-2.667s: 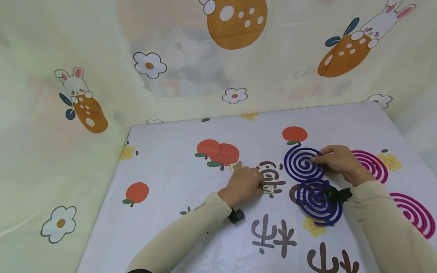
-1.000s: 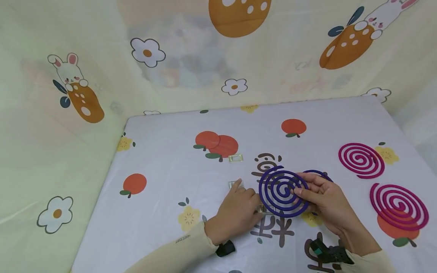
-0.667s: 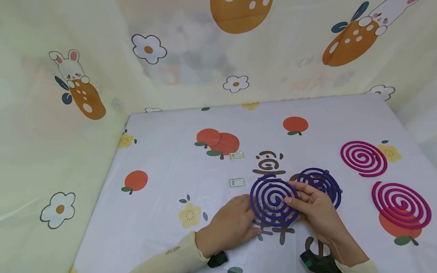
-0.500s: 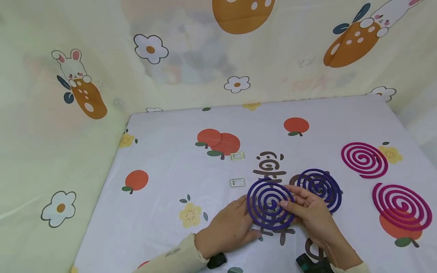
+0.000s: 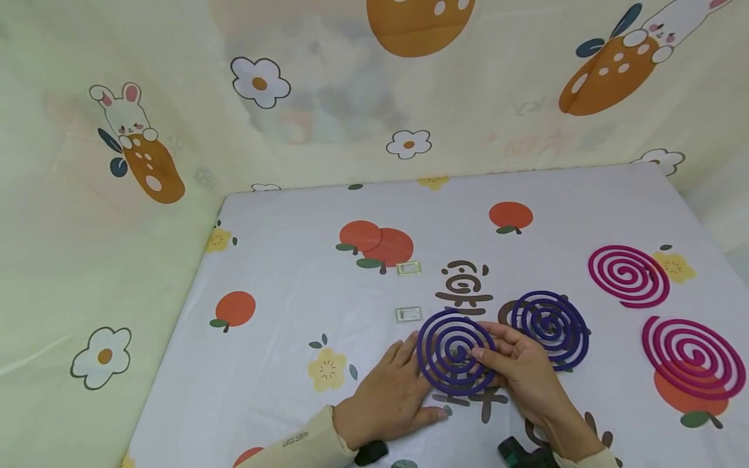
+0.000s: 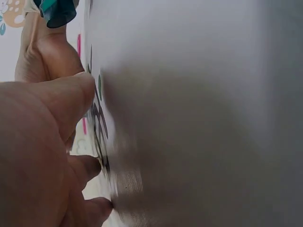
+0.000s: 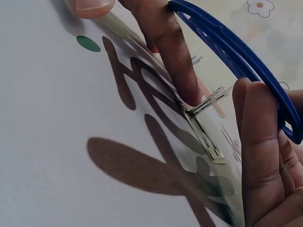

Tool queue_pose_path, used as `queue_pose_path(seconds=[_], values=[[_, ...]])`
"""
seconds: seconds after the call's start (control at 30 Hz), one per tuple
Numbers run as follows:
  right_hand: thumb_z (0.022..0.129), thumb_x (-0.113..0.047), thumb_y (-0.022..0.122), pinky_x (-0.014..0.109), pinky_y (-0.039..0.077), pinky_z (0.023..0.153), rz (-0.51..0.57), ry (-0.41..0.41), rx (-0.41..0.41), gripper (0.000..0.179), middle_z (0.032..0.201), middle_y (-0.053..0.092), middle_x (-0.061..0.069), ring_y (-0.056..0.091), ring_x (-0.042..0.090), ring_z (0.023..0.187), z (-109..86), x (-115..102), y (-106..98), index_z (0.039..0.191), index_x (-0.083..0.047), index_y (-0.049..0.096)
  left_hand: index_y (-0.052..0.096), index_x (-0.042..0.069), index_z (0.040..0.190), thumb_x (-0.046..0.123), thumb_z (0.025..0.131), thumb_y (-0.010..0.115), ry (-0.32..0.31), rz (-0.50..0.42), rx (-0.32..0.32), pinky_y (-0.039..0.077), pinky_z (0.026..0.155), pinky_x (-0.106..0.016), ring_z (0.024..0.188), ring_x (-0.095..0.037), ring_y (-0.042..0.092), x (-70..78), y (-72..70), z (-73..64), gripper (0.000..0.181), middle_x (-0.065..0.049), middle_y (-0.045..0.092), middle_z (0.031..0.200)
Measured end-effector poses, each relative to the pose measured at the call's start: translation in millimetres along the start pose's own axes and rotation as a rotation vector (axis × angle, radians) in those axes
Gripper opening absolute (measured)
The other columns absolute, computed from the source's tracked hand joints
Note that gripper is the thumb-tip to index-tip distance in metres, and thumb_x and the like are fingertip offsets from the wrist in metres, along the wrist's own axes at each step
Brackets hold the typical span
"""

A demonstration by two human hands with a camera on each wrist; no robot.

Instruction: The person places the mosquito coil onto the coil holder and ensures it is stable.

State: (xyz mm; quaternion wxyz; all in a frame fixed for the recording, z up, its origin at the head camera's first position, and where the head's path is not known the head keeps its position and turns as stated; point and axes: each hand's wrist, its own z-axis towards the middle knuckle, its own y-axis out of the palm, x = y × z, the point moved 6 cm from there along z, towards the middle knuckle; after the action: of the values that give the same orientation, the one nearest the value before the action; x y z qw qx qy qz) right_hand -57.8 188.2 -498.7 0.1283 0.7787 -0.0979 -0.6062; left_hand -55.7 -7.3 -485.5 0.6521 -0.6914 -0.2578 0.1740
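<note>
My right hand pinches a blue mosquito coil near its centre, between thumb and fingers. In the right wrist view the coil is tilted above a small metal coil stand whose prong sticks up. My left hand lies on the cloth with fingers extended, partly behind the coil. One left fingertip is right at the end of that stand. In the left wrist view the left thumb is stretched out along the cloth.
Two more metal stands, one farther and one nearer, lie flat beyond the left hand. Another blue coil lies right of the held one. Two pink coils, the upper and lower, lie at the right.
My right hand has lifted the blue coil off its place at the right and brought it left and nearer. My left hand has come nearer and its fingers have spread; both now move little.
</note>
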Motion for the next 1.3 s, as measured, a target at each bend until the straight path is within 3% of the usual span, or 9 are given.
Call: queue_pose_path(seconds=[0.33,0.57,0.9,1.3], values=[[0.097,0.001,0.07,0.03,0.063,0.071,-0.046,0.009,0.002,0.044,0.105,0.078,0.005,0.075,0.013,0.083,4.1,3.7,1.0,0.138,0.002,0.053,0.013,0.02,0.169,0.071,0.101,0.04,-0.036,-0.023,-0.055,0.025,0.125,-0.052,0.16,-0.035,0.014,-2.0,7.6,1.2,0.089,-0.011,0.01,0.175],[0.097,-0.002,0.072,0.031,0.063,0.072,-0.132,0.011,0.02,0.057,0.107,0.077,0.005,0.075,0.015,0.086,4.7,3.2,3.8,0.145,0.01,0.044,0.015,0.022,0.169,0.071,0.101,0.042,-0.052,-0.014,-0.064,0.027,0.124,-0.052,0.16,-0.034,0.016,-0.8,3.8,1.7,0.088,-0.008,0.011,0.175],[0.092,-0.007,0.079,0.036,0.063,0.077,-0.255,0.101,0.078,0.066,0.114,0.077,0.018,0.078,0.022,0.087,6.0,4.0,6.5,0.147,0.002,0.045,0.018,0.02,0.169,0.072,0.1,0.043,-0.05,0.022,-0.049,0.028,0.124,-0.052,0.159,-0.033,0.018,0.0,3.2,0.3,0.089,-0.009,0.013,0.175],[0.092,-0.007,0.079,0.038,0.063,0.079,-0.259,0.128,0.089,0.066,0.117,0.075,0.021,0.078,0.023,0.096,5.2,4.7,6.9,0.148,0.001,0.045,0.017,0.019,0.169,0.073,0.1,0.041,-0.056,0.032,-0.062,0.026,0.125,-0.051,0.16,-0.033,0.015,1.8,6.7,0.2,0.09,-0.009,0.01,0.176]])
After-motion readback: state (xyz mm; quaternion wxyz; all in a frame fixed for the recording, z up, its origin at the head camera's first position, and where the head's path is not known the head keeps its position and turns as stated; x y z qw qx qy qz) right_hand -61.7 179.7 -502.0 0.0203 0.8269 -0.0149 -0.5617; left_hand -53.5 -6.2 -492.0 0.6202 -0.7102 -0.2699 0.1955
